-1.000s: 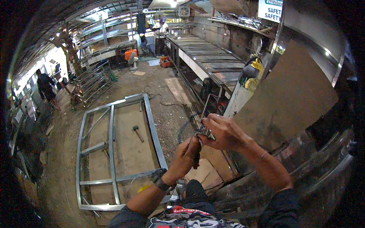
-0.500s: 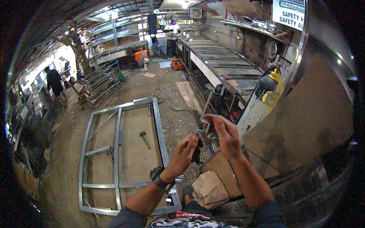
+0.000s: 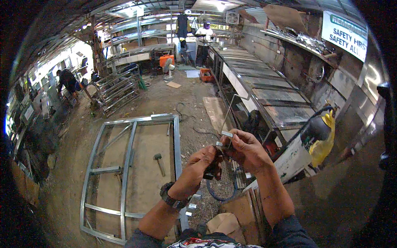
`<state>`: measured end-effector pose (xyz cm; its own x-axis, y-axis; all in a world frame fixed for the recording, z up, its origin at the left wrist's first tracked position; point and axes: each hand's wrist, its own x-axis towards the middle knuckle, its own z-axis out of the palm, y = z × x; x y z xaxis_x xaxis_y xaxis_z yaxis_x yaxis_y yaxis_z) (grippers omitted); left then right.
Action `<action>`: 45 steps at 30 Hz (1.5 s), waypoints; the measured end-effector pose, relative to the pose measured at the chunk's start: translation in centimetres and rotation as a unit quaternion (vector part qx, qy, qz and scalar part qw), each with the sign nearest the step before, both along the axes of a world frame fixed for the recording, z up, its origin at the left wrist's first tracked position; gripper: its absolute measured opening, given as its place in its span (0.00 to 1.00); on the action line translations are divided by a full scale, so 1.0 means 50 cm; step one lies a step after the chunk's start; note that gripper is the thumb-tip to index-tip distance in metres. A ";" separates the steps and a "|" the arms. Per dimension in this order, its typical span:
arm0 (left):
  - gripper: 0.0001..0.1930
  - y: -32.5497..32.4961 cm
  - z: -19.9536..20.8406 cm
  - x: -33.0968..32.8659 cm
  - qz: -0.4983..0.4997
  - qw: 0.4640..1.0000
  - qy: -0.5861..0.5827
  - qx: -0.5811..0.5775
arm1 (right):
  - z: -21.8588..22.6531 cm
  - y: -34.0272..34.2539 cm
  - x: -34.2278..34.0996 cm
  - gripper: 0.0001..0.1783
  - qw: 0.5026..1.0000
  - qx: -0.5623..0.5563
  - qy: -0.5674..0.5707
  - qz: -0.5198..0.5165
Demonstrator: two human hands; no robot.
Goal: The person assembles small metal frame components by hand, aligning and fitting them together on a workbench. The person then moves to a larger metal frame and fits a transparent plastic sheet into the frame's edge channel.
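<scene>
In front of my body, both hands are raised close together. My right hand (image 3: 248, 152) pinches a small silvery metal piece (image 3: 227, 134) between thumb and fingers; its pale edge stands up past the fingertips. My left hand (image 3: 200, 164), with a dark watch on the wrist, is closed beside it, thumb on top. What its fingers hold is hidden in dark shadow. A second small bright metal end (image 3: 218, 143) shows between the two hands. Below and left of them lies a large galvanized metal frame (image 3: 178, 144), with a mallet (image 3: 159, 164) resting inside its outline.
A long slatted metal workbench (image 3: 269, 91) runs back on the right. Nearer stands a gas cylinder (image 3: 295, 153) with a yellow cloth (image 3: 324, 142). Small metal offcuts (image 3: 192, 206) lie by the frame. A fan (image 3: 168, 68) and two other people are farther back.
My right hand has closed in, fingers now pinching the metal piece where they were spread and curved before. The view has shifted, and the person at far left has bent over.
</scene>
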<state>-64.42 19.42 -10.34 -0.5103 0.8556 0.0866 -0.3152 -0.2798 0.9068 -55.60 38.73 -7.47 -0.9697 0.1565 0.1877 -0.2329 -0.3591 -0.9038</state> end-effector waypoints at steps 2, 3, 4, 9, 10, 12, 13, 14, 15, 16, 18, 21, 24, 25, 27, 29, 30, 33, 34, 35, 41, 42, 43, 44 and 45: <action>0.26 0.015 0.008 -0.030 0.001 1.000 0.006 0.006 | 0.012 0.011 -0.041 0.14 0.999 -0.016 0.015 0.035; 0.25 0.023 0.012 -0.045 0.002 1.000 0.012 0.008 | 0.021 0.018 -0.057 0.15 0.997 -0.014 0.021 0.066; 0.25 0.028 0.018 -0.059 -0.001 1.000 0.018 0.017 | 0.029 0.024 -0.069 0.16 0.995 -0.014 0.026 0.098; 0.19 0.044 0.059 -0.126 0.005 0.999 0.036 0.039 | 0.072 0.051 -0.120 0.18 0.991 -0.033 0.009 0.130; 0.18 0.046 0.067 -0.139 0.002 0.999 0.020 0.048 | 0.079 0.057 -0.126 0.18 0.990 -0.012 0.010 0.142; 0.16 0.054 0.079 -0.170 -0.010 0.998 0.003 0.070 | 0.092 0.073 -0.146 0.18 0.984 0.023 0.019 0.176; 0.15 0.057 0.080 -0.185 -0.019 0.997 0.000 0.081 | 0.091 0.076 -0.161 0.19 0.987 0.028 0.012 0.160; 0.15 0.063 0.078 -0.201 -0.037 0.994 -0.006 0.104 | 0.088 0.078 -0.179 0.21 0.987 0.022 0.009 0.157; 0.14 0.072 0.071 -0.217 -0.019 0.995 -0.003 0.093 | 0.083 0.083 -0.197 0.22 0.986 0.012 0.006 0.166; 0.14 0.082 0.064 -0.236 -0.012 0.995 0.000 0.094 | 0.077 0.091 -0.216 0.23 0.989 0.015 -0.001 0.146; 0.13 0.109 0.043 -0.284 -0.007 0.995 -0.006 0.097 | 0.059 0.110 -0.260 0.23 0.990 0.009 -0.003 0.143; 0.13 0.163 0.002 -0.375 -0.011 0.994 -0.036 0.104 | 0.030 0.155 -0.338 0.24 0.993 0.038 -0.027 0.106; 0.12 0.220 -0.032 -0.485 0.000 0.992 -0.054 0.111 | 0.009 0.207 -0.471 0.25 0.993 0.035 -0.032 0.108; 0.12 0.241 -0.032 -0.533 0.014 0.993 -0.048 0.111 | 0.006 0.221 -0.520 0.25 0.994 0.038 -0.041 0.094; 0.12 0.265 -0.034 -0.622 0.044 0.994 -0.042 0.093 | 0.010 0.262 -0.627 0.25 0.993 0.052 -0.046 0.096; 0.12 0.301 -0.010 -0.720 0.050 0.996 -0.012 0.074 | 0.020 0.299 -0.717 0.23 0.990 0.060 -0.043 0.120; 0.11 0.327 0.008 -0.772 0.041 0.996 -0.022 0.080 | 0.034 0.325 -0.761 0.23 0.991 0.066 -0.042 0.112; 0.10 0.375 0.019 -0.867 0.006 0.996 -0.048 0.076 | 0.034 0.382 -0.848 0.22 0.990 0.044 -0.068 0.119; 0.10 0.395 0.024 -0.897 0.018 0.996 -0.062 0.060 | 0.033 0.398 -0.877 0.22 0.991 0.034 -0.064 0.110; 0.10 0.413 0.028 -0.924 0.024 0.995 -0.076 0.057 | 0.033 0.410 -0.904 0.22 0.992 0.018 -0.060 0.109; 0.13 0.504 0.047 -1.087 -0.017 0.982 -0.165 0.088 | 0.034 0.490 -1.075 0.19 0.992 -0.079 -0.038 0.086; 0.14 0.511 0.048 -1.117 -0.042 0.977 -0.179 0.106 | 0.038 0.509 -1.103 0.18 0.995 -0.053 -0.043 0.068; 0.13 0.522 0.049 -1.148 -0.046 0.979 -0.172 0.101 | 0.042 0.530 -1.131 0.17 0.997 -0.027 -0.047 0.050; 0.13 0.535 0.049 -1.181 -0.054 0.979 -0.169 0.104 | 0.046 0.553 -1.160 0.17 0.998 -0.006 -0.060 0.032; 0.12 0.549 0.045 -1.213 -0.053 0.980 -0.169 0.094 | 0.048 0.578 -1.190 0.17 0.997 0.058 -0.033 0.026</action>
